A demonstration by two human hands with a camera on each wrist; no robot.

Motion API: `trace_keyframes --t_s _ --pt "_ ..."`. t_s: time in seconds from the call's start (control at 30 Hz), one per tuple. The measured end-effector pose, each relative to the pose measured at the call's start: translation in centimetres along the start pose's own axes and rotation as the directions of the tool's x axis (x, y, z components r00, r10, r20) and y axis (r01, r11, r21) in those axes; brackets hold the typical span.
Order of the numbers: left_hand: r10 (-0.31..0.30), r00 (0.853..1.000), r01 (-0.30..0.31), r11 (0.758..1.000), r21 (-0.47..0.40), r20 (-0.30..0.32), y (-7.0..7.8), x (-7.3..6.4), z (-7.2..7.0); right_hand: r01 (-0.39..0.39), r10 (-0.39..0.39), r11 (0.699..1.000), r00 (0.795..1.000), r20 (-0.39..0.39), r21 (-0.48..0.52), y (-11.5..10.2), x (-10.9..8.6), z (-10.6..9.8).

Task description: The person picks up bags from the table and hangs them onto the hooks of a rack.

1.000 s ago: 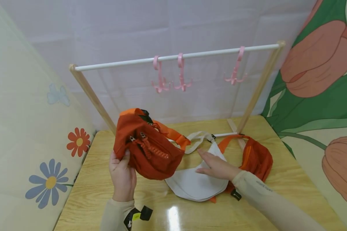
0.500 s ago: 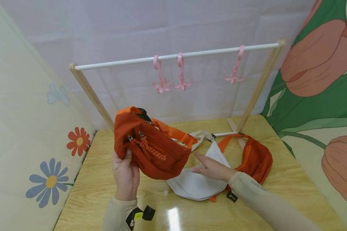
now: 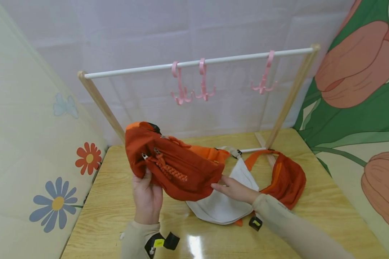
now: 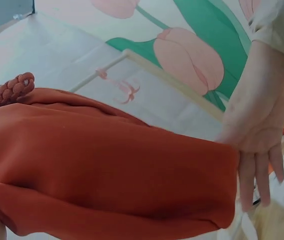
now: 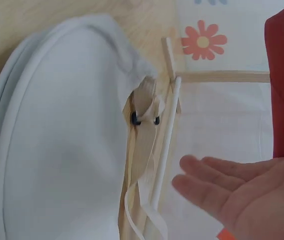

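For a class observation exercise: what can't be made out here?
Head: most fingers of the left grip, behind the raised bag.
Head: part of the white bag, behind the raised bag.
Head: text on left yellow label, too small.
Right wrist: raised bag, mostly cut by right edge.

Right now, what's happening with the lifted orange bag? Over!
Left hand gripping orange bag. Right hand at its other end, fingers straight. White bag below, partly hidden.
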State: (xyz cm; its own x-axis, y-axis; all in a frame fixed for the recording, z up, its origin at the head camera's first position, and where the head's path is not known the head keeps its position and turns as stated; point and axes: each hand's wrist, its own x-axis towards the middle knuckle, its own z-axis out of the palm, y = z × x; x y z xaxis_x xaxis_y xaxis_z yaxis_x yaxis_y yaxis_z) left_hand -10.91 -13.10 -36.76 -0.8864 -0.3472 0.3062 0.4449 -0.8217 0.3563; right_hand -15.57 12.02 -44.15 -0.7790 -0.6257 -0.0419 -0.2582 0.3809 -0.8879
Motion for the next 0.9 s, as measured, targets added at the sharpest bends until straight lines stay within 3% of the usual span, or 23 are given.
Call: trace_keyframes --t_s 0.13,0.23,0.37,0.5,0.67,0.9 --pt "-0.011 1.000 0.011 1.000 0.003 0.017 -0.5 -0.2 0.0 -0.053 0.057 0.979 0.998 -0.015 0.196 -0.1 0.1 0.1" --pt "-0.028 0.999 0.028 1.000 0.010 0.033 -0.8 -0.5 0.0 -0.091 0.115 0.942 0.992 -0.055 0.322 -0.2 0.0 0.0" --pt "-0.066 0.997 0.066 0.998 -0.007 0.039 -1.0 -0.9 -0.1 -0.085 0.139 0.891 0.986 -0.092 0.446 -0.3 0.0 -0.3" --pt "-0.077 0.997 0.077 0.997 0.001 0.024 -1.1 -1.1 -0.2 -0.066 0.142 0.853 0.984 -0.109 0.518 -0.4 -0.1 -0.6" --pt "-0.081 0.997 0.081 0.990 0.118 -0.003 -1.3 -1.3 -0.7 -0.047 0.159 0.798 0.978 -0.135 0.600 -0.6 -0.4 -1.0" --pt "-0.078 0.997 0.075 0.979 0.191 0.012 -1.4 -1.8 -1.4 -0.029 0.203 0.783 0.956 -0.211 0.621 -0.8 -0.8 -1.7"
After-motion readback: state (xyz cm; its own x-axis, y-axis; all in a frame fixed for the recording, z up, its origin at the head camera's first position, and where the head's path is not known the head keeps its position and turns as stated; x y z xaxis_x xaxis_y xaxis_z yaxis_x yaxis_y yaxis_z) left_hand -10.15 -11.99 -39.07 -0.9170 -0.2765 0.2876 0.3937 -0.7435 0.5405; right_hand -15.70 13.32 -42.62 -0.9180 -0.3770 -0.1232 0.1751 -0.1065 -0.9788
